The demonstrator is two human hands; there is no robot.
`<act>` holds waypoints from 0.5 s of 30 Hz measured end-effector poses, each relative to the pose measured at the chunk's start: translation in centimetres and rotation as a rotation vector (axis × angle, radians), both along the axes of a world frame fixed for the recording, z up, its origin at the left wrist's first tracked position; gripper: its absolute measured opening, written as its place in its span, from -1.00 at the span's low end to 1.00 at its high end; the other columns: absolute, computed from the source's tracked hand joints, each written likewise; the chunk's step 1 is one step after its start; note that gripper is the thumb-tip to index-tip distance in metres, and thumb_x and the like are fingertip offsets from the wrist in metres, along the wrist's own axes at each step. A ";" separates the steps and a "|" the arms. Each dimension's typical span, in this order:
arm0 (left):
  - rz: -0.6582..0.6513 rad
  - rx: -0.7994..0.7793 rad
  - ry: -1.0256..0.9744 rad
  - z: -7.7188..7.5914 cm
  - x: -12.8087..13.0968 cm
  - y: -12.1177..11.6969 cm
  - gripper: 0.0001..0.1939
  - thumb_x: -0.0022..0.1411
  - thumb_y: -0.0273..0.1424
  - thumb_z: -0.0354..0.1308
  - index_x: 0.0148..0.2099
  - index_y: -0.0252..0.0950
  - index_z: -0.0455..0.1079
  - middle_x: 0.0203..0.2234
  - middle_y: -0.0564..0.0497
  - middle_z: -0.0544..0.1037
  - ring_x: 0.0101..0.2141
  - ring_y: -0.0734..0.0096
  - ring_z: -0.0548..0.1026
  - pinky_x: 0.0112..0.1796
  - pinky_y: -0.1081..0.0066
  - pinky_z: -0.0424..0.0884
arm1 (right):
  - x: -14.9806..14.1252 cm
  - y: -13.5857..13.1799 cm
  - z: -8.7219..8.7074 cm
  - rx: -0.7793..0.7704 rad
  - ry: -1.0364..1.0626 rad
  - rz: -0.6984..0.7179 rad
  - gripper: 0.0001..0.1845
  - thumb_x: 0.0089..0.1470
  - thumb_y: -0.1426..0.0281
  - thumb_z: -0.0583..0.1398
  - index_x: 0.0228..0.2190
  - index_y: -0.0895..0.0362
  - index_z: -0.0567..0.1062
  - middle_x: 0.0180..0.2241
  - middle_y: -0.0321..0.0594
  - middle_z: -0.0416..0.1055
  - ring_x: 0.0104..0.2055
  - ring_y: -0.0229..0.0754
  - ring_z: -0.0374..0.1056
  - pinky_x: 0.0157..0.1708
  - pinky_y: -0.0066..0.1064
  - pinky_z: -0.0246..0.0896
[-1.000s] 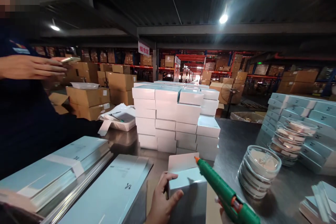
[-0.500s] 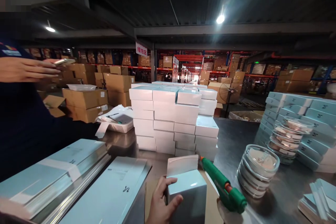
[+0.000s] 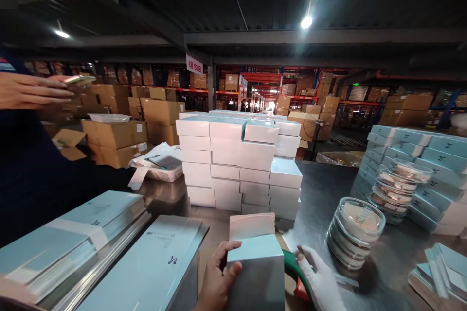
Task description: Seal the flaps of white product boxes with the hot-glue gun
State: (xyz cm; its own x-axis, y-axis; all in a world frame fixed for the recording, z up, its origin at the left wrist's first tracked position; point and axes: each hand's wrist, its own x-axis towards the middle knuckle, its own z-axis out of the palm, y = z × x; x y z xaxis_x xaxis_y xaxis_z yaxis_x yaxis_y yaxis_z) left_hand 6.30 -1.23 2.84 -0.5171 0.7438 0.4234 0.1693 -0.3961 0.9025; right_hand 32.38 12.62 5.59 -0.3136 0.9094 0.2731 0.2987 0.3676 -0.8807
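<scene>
The left hand is clamped on the side of an upright box whose top flap stands open, the gloved right hand rests closed over a green glue gun just right of the box, so sealing appears unfinished.

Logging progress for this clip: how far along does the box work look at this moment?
Done: a big stack of closed white boxes stands mid-table. In hand: the left hand grips an upright box with its top flap open, while the gloved right hand rests on the green glue gun beside it. Left: flat unfolded cartons and stacked clear round cases wait nearby.
</scene>
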 end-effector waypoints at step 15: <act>-0.083 0.280 0.099 0.5 -0.7 0.7 -0.55 0.09 0.05 0.47 -0.11 -0.12 0.63 -0.17 -0.11 0.64 0.05 0.01 0.57 0.09 0.09 0.50 | -3.3 -1.4 0.1 0.197 0.049 0.558 -0.72 0.24 0.24 0.33 -0.02 -0.07 0.60 0.36 -0.03 0.24 0.39 0.16 0.17 0.36 0.06 0.09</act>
State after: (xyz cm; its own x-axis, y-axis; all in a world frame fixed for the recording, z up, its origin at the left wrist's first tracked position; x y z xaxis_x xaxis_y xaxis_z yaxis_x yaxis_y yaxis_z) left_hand 5.60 -0.49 3.37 -0.4060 0.6287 0.6633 0.2075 -0.6434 0.7369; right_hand 29.06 11.27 5.65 -0.7124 0.5416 0.4463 -0.0259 0.6152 -0.7880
